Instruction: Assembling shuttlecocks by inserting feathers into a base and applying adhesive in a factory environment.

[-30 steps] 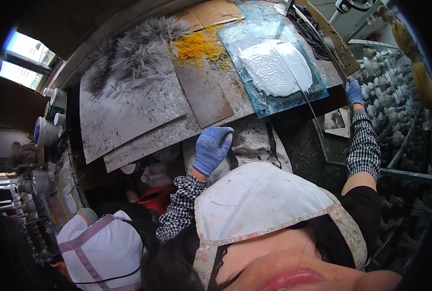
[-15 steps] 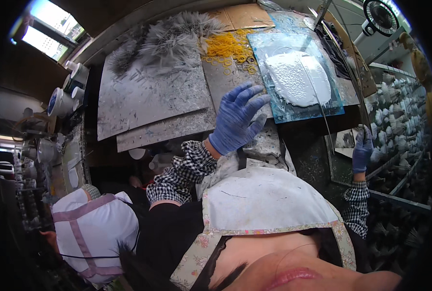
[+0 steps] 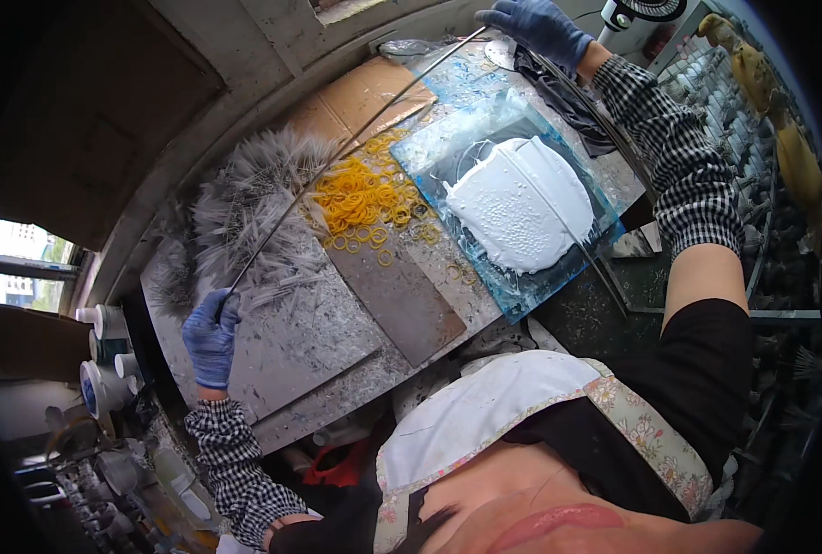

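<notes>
A long thin metal rod stretches slantwise over the table between my two blue-gloved hands. My left hand is closed on its near left end, above the grey board. At the far right, my right hand grips the other end with its fingertips. Under the rod lie a pile of grey-white feathery bristle bunches and a heap of yellow rubber rings. Right of these, a thick round spread of white paste covers part of a blue sheet. Another thin rod lies across the paste.
Flat cardboard lies at the back of the table. Grey boards overlap at the front left. A dark cloth lies right of the blue sheet. White tubs stand at the left, a fan at the back right.
My left hand, open and empty before, has moved left and closed on the rod. My right hand has swung up to the far back, and the view has turned. A co-worker's white cap has left view.
</notes>
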The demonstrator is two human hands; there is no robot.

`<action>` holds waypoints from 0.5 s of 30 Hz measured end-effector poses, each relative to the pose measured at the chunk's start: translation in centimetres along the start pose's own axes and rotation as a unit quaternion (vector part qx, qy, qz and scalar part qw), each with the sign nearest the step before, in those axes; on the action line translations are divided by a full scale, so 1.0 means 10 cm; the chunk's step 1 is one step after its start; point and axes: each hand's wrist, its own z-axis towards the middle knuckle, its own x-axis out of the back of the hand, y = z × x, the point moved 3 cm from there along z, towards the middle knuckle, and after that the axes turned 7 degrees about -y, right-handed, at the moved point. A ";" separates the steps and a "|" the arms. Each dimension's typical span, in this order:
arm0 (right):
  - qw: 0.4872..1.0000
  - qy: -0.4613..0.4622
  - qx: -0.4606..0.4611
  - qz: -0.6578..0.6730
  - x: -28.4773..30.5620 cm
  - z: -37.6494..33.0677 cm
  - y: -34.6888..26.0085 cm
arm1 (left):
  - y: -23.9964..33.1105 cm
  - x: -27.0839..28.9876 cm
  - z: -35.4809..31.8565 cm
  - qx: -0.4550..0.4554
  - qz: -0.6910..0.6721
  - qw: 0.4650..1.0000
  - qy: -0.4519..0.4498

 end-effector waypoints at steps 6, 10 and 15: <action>0.995 0.043 -0.041 -0.075 -0.05 0.74 0.58 | -0.48 0.06 0.29 0.094 -0.163 0.979 0.079; 0.989 -0.026 -0.074 -0.127 -0.44 0.77 0.72 | -1.01 -0.15 0.37 0.136 -0.270 0.948 0.104; 0.988 -0.034 -0.093 -0.122 -0.37 0.73 0.74 | -0.98 -0.36 0.54 0.181 -0.359 0.911 0.089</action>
